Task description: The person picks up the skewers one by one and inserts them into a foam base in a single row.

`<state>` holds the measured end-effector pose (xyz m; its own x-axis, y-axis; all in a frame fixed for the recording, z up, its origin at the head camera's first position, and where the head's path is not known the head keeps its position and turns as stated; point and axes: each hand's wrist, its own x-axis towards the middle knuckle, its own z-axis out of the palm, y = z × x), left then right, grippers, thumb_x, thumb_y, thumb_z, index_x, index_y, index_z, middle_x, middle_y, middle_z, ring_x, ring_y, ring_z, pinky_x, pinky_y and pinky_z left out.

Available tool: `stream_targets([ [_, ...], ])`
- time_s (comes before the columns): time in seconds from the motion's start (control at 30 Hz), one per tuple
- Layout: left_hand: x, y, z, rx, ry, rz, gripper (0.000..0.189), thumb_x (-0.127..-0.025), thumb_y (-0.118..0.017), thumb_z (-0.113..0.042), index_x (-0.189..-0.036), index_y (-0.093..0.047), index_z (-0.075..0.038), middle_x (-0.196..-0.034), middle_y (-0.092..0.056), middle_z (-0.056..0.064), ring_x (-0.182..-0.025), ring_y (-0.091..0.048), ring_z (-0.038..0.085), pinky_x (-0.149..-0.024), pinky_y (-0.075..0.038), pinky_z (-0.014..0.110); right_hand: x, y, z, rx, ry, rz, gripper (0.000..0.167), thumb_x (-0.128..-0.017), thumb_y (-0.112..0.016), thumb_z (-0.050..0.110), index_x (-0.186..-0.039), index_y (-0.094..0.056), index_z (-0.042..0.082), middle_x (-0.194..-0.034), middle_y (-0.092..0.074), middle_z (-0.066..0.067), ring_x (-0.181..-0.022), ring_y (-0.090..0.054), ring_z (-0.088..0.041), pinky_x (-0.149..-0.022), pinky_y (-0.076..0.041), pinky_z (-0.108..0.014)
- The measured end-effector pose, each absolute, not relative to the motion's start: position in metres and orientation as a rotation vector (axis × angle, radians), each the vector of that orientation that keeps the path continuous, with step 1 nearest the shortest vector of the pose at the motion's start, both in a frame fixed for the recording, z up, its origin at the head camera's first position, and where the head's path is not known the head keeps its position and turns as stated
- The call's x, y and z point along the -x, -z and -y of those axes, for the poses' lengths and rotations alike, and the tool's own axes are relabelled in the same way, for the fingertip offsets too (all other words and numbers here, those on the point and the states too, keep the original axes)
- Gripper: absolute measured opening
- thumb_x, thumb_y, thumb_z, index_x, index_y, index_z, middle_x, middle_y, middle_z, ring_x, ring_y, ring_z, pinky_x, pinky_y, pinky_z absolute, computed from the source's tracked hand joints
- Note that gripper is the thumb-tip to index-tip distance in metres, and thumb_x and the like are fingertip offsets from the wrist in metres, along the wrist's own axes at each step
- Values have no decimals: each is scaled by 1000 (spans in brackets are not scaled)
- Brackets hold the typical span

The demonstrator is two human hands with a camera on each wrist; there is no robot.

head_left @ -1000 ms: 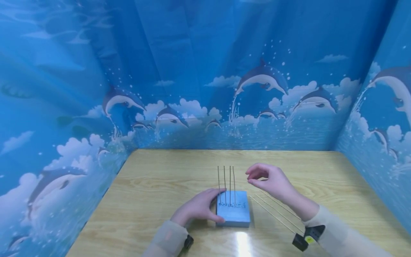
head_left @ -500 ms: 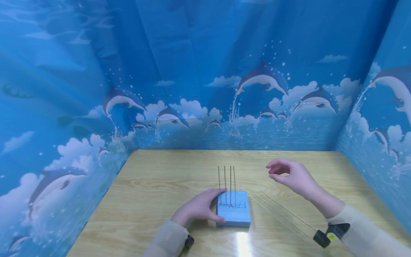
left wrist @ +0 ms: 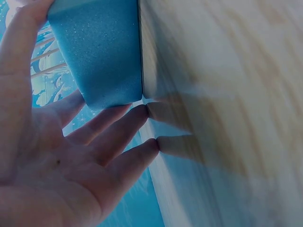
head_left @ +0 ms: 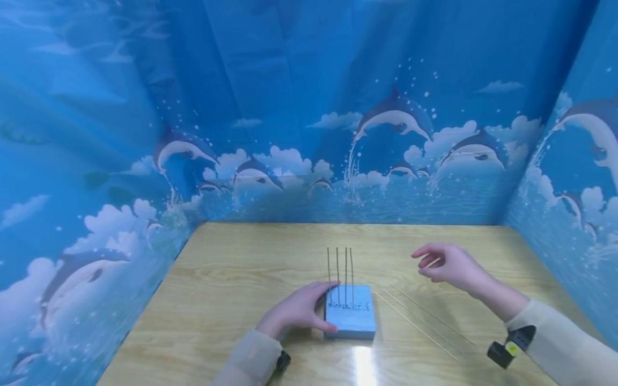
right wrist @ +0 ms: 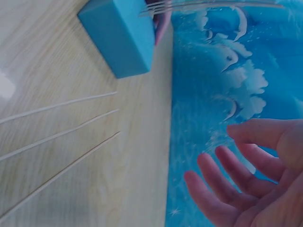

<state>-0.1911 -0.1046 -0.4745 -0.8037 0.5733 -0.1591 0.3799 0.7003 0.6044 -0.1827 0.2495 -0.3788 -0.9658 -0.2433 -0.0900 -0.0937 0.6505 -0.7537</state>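
Observation:
A light blue foam-like block (head_left: 351,324) with small holes across its top lies on the table. Several thin sticks (head_left: 346,276) stand upright in it, in a row toward its left side. My left hand (head_left: 296,310) grips the block from the left, thumb at the front corner and index finger at the back; the left wrist view shows its other fingers (left wrist: 118,130) spread below the block's side. To the right of the block lie three pale thin sticks (head_left: 417,326). Above and beyond them my right hand (head_left: 454,265) hovers, fingers loosely bent and holding nothing.
The wood-grain table (head_left: 241,257) is bounded by blue dolphin-print curtains (head_left: 289,107) at the back and both sides. A small black device (head_left: 502,354) is strapped to the right wrist, another (head_left: 283,362) to the left.
My right hand has moved away to the right from near the block, uncovering more of the lying sticks. The left hand, block and upright sticks have stayed in place.

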Motion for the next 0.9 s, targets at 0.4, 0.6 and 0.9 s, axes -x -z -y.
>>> stream_targets([
  [0.4, 192, 475, 105, -752, -811, -2572, 109, -63, -85, -59, -154, -32, -32, -156, -41, -1, -143, -40, 23, -118, -34, 50, 191, 400, -270, 116, 1220, -2404, 46, -89, -68, 5, -130, -54, -8, -101, -67, -17, -89, -68, -27, -76, -62, -48],
  [0.6, 192, 475, 105, -736, -814, -2571, 109, -62, -85, -58, -154, -32, -33, -157, -40, -2, -143, -40, 23, -119, -33, 50, 194, 413, -278, 50, 1195, -2319, 48, -86, -65, 3, -131, -53, -8, -101, -66, -17, -85, -65, -24, -74, -62, -45],
  [0.9, 192, 475, 104, -731, -828, -2555, 109, -63, -86, -57, -154, -32, -33, -157, -40, -2, -143, -39, 23, -119, -33, 50, 195, 434, -281, -68, 1103, -2346, 44, -80, -68, 1, -123, -60, -2, -89, -66, -9, -75, -61, -19, -61, -58, -35],
])
